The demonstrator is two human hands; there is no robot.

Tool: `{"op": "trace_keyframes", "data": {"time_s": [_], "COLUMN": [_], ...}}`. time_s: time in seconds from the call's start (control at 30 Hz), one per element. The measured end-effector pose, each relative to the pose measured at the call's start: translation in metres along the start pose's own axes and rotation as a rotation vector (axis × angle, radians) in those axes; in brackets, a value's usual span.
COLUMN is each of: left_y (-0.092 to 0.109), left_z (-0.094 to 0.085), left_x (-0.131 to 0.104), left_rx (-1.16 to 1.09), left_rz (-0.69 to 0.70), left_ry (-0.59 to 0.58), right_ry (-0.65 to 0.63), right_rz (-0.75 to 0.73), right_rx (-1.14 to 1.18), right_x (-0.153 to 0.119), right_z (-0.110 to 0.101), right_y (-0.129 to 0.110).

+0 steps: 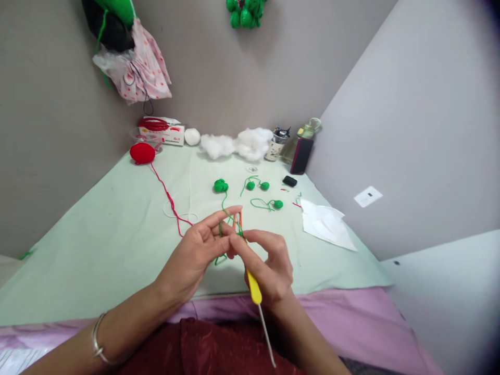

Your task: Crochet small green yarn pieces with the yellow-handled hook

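My right hand is closed round a crochet hook with a yellow handle; its thin metal end points down towards my lap. My left hand pinches green yarn, its index finger stretched forward with the strand passing by it. Both sets of fingertips meet over the table, where a small bit of green work is mostly hidden. The strand runs back to a small green yarn ball. Just beyond the fingertips shows an orange-edged object, partly covered, its kind unclear.
Small green crocheted balls with tails lie right of centre. A red yarn ball sits at left, its strand trailing forward. White stuffing, a pen cup and a phone line the back. Torn paper lies at right.
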State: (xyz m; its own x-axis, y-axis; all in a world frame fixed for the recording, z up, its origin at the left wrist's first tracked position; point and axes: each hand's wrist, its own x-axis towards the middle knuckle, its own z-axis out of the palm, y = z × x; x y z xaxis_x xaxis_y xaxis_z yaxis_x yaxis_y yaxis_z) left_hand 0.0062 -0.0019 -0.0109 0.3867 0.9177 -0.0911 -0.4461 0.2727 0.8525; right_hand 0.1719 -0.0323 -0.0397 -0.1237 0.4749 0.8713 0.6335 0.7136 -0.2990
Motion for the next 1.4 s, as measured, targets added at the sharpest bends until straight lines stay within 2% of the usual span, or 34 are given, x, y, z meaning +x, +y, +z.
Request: {"op": "trace_keyframes", "data": {"time_s": [0.1, 0.2, 0.27, 0.37, 0.47, 0.53, 0.6, 0.67, 0.77, 0.9, 1.07, 1.23, 1.4], "left_y": [0.005, 0.009, 0.009, 0.004, -0.001, -0.002, -0.002, 0.0, 0.002, -0.001, -0.003, -0.002, -0.006], "left_z": [-0.002, -0.001, 0.001, 0.003, 0.003, 0.002, -0.001, -0.003, -0.003, 0.0, -0.002, -0.004, -0.005], "left_x": [0.002, 0.002, 0.0, -0.001, 0.0, 0.002, 0.005, 0.006, 0.006, 0.004, 0.002, 0.002, 0.0], "left_rx": [-0.093, -0.069, -0.037, 0.031, 0.054, -0.005, -0.086, -0.119, -0.066, 0.006, 0.066, 0.109, 0.237], "left_rz": [-0.14, -0.09, -0.045, 0.033, 0.072, -0.003, -0.094, -0.126, -0.062, 0.021, 0.053, 0.084, 0.172], "left_ry": [-0.018, 0.003, -0.018, 0.007, 0.042, 0.009, -0.014, 0.004, 0.046, 0.008, 0.004, 0.001, 0.045], "right_ry": [0.095, 0.169, 0.141, 0.089, 0.073, 0.061, 0.081, 0.146, 0.188, 0.096, 0.113, 0.116, 0.086], "right_rz": [0.167, 0.424, 0.494, 0.488, 0.354, 0.202, 0.137, 0.248, 0.446, 0.498, 0.63, 0.621, 0.445], "right_rx": [0.201, 0.524, 0.653, 0.616, 0.387, 0.223, 0.168, 0.278, 0.544, 0.657, 0.79, 0.827, 0.54], "right_x": [0.004, 0.013, 0.019, 0.019, 0.011, 0.006, 0.005, 0.008, 0.015, 0.017, 0.014, 0.016, 0.012], "right_z": [0.0, -0.002, -0.001, 0.002, 0.004, 0.003, 0.001, -0.002, -0.002, 0.001, 0.001, -0.004, -0.008], "right_y": [0.0, 0.0, 0.0, -0.001, -0.002, -0.001, 0.001, 0.002, 0.002, 0.002, 0.007, 0.005, -0.002]}}
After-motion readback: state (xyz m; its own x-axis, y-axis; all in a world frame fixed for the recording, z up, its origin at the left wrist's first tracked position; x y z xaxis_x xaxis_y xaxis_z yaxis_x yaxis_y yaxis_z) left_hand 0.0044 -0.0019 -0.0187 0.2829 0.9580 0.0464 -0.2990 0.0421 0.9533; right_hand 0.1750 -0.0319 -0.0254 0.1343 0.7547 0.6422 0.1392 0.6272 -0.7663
